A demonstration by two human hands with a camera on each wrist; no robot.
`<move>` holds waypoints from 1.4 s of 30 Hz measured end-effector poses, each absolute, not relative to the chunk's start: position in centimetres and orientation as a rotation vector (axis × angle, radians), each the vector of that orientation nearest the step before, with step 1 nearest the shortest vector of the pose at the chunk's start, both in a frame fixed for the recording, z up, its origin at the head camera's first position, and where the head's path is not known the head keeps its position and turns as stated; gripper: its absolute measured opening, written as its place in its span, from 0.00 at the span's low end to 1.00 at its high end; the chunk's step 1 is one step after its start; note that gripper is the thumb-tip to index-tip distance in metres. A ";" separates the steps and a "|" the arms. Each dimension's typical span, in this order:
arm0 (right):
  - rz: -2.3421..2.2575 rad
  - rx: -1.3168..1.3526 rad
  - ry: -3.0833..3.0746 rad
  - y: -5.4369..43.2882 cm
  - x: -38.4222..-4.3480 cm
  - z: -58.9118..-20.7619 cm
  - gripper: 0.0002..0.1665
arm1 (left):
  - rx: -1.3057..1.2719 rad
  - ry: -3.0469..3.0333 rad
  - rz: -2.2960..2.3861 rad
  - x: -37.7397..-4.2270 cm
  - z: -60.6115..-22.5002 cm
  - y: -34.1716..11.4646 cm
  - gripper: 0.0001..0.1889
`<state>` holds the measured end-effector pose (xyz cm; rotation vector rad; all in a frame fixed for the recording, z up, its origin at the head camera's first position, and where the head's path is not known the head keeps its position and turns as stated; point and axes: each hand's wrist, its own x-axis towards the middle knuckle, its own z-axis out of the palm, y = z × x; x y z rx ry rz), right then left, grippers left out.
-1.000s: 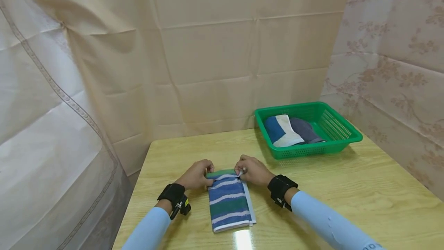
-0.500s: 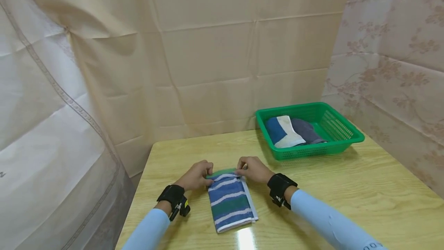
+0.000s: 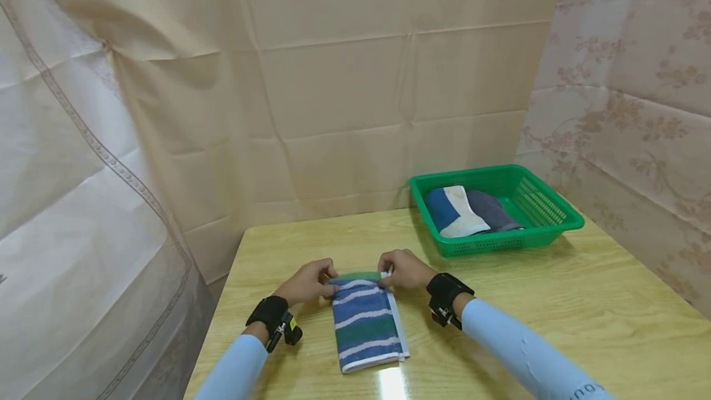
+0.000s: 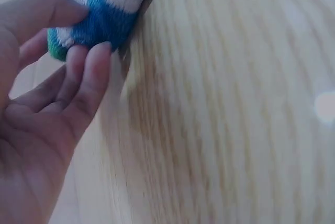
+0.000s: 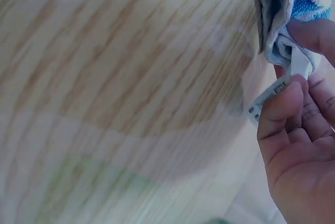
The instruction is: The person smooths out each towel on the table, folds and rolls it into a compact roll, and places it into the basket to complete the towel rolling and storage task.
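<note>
A folded towel [image 3: 366, 323] with blue, green and white stripes lies on the table, its far edge rolled or folded over. My left hand [image 3: 308, 281] pinches the far left corner; in the left wrist view the thumb lies on top of the towel [image 4: 99, 20] and fingertips are under it. At the far right corner my right hand [image 3: 407, 269] pinches the towel between thumb and fingers. In the right wrist view a white label [image 5: 269, 98] sticks out beside the fingers, and the towel's layered edge [image 5: 280, 14] shows.
A green plastic basket [image 3: 500, 239] stands at the back right of the wooden table [image 3: 555, 320]. In it lie a blue and white folded towel [image 3: 458, 212] and a dark grey one [image 3: 491, 210]. Cream cloth [image 3: 333, 110] hangs behind the table.
Both hands stay at the towel's far corners with only slight shifts. The near end of the towel swung a little right, then back left. The basket has not moved.
</note>
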<state>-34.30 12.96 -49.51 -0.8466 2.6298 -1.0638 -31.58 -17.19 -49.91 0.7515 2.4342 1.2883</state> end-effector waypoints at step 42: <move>-1.110 -0.628 2.507 13.3 -33.3 -49.5 0.17 | 0.574 2.440 1.190 -31.6 -49.5 -16.8 0.17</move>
